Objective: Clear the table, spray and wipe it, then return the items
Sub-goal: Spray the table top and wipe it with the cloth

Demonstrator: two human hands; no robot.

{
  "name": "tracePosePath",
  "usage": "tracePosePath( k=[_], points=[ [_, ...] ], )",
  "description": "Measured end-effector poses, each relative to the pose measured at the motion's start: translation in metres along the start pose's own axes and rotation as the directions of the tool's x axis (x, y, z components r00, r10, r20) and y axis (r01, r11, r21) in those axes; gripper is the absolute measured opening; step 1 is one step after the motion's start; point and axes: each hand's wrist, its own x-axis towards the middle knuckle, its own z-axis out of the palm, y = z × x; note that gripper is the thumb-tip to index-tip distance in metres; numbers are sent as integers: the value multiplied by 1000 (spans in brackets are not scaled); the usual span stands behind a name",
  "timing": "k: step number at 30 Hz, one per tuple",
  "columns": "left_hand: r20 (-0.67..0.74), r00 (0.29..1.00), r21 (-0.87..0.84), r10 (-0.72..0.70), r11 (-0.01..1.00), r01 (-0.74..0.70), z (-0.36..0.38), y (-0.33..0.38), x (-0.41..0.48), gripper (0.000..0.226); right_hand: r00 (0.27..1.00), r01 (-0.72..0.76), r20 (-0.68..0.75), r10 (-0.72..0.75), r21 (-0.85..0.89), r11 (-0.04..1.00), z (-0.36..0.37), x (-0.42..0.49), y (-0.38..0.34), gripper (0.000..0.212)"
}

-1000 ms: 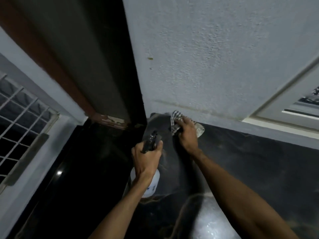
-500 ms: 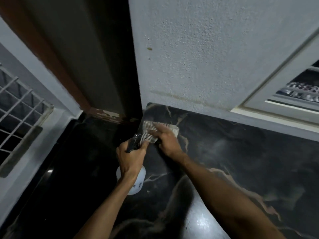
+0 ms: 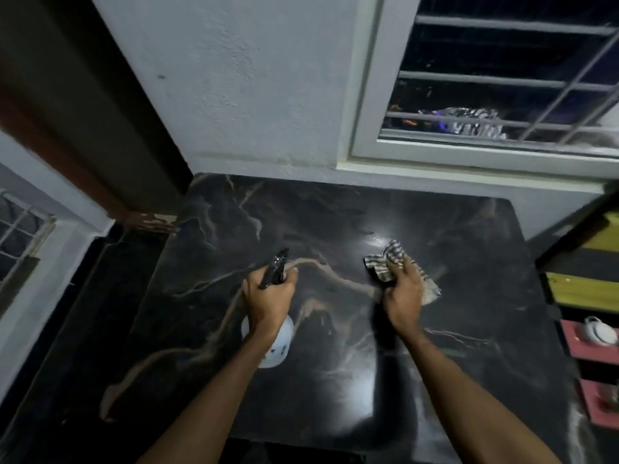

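A black marble-patterned table (image 3: 335, 380) fills the middle of the head view, its top bare and shiny. My left hand (image 3: 269, 301) grips a white spray bottle (image 3: 279, 344) by its black trigger head, held upright over the table's left half. My right hand (image 3: 402, 296) presses a striped grey-and-white cloth (image 3: 387, 262) flat on the table near its middle right. The two hands are apart, roughly level with each other.
A grey wall (image 3: 251, 95) backs the table, with a barred window (image 3: 502, 78) at upper right. A dark doorway (image 3: 83, 112) lies at left. At the right edge stand shelves (image 3: 589, 296) holding a white pot (image 3: 599, 331) on a pink tray.
My right hand has slid the cloth from the table's far left corner toward the middle right. The view has swung right and down, showing the whole table.
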Motion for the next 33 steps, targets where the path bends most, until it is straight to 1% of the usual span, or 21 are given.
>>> tracePosePath(
  k=[2, 4, 5, 6, 7, 9, 10, 11, 14, 17, 18, 20, 22, 23, 26, 27, 28, 30, 31, 32, 33],
  points=[
    [25, 1000, 9, -13, 1000, 13, 20, 8, -28, 39, 993, 91, 84, -88, -35, 995, -6, -22, 10, 65],
    [33, 999, 28, 6, 1000, -7, 34, 10, -50, 41, 902, 350, 275, -333, -15, 937, -2, -46, 15, 65],
    [35, 999, 37, 12, 999, -14, 40, 9, -58, 39, 839, 458, 330, -433, 2, 889, -5, -52, 18, 66],
    [43, 999, 43, 4, 999, -6, 43, 8, -64, 35, 818, 493, 333, -469, 14, 870, -12, -50, 24, 66],
    [57, 998, 49, -8, 999, 6, 45, 5, -69, 32, 863, 428, 286, -416, 23, 904, -21, -43, 32, 64],
    [69, 998, 77, -6, 997, 1, 42, 1, -78, 29, 980, 162, 108, -169, 72, 984, -39, -26, 49, 63],
    [63, 998, 88, 13, 996, -19, 38, -1, -80, 30, 996, 64, 49, -68, 86, 994, -44, -19, 53, 63],
    [55, 998, 101, 35, 994, -41, 33, -3, -81, 35, 999, 9, 40, -11, 49, 999, -45, -15, 54, 62],
    [64, 998, 119, 18, 993, -25, 15, -13, -75, 48, 999, -18, 28, 20, -62, 998, -32, -1, 45, 60],
    [26, 999, 52, 27, 998, -29, -2, -29, -58, 52, 991, -133, -5, 133, -11, 991, -15, 16, 8, 47],
    [7, 1000, 26, 23, 999, -23, -6, -35, -50, 53, 996, -91, 30, 90, 36, 995, -1, 16, -13, 43],
    [-38, 999, -14, 3, 1000, -3, -16, -43, -35, 47, 961, 185, 193, -199, 88, 979, 32, 0, -54, 42],
    [-72, 997, -11, 10, 1000, -11, -30, -48, -22, 40, 802, 464, 369, -470, 110, 879, 59, -14, -82, 48],
    [-75, 997, -8, 13, 1000, -13, -39, -52, -15, 39, 783, 474, 388, -487, 136, 870, 65, -12, -96, 53],
    [-111, 994, -10, 10, 1000, -11, -73, -71, 10, 41, 922, 265, 270, -279, 90, 960, 90, -12, -130, 48],
    [-125, 992, -19, 3, 1000, -5, -84, -78, 17, 42, 911, 294, 276, -305, 83, 952, 101, -22, -146, 45],
    [-135, 991, -28, -13, 1000, 9, -95, -86, 24, 42, 848, 399, 333, -413, 112, 910, 114, -36, -161, 46],
    [-158, 986, -33, -49, 998, 44, -117, -100, 35, 39, 616, 612, 488, -619, 198, 765, 142, -57, -183, 52],
    [-168, 984, -37, -62, 998, 57, -128, -108, 41, 38, 572, 642, 508, -643, 210, 737, 151, -54, -196, 55],
    [-179, 982, -45, -65, 997, 58, -141, -119, 46, 37, 623, 601, 496, -605, 192, 776, 161, -48, -211, 57],
    [-187, 981, -52, -56, 998, 47, -148, -123, 49, 36, 739, 497, 433, -516, 167, 852, 168, -36, -221, 56]
  ],
)
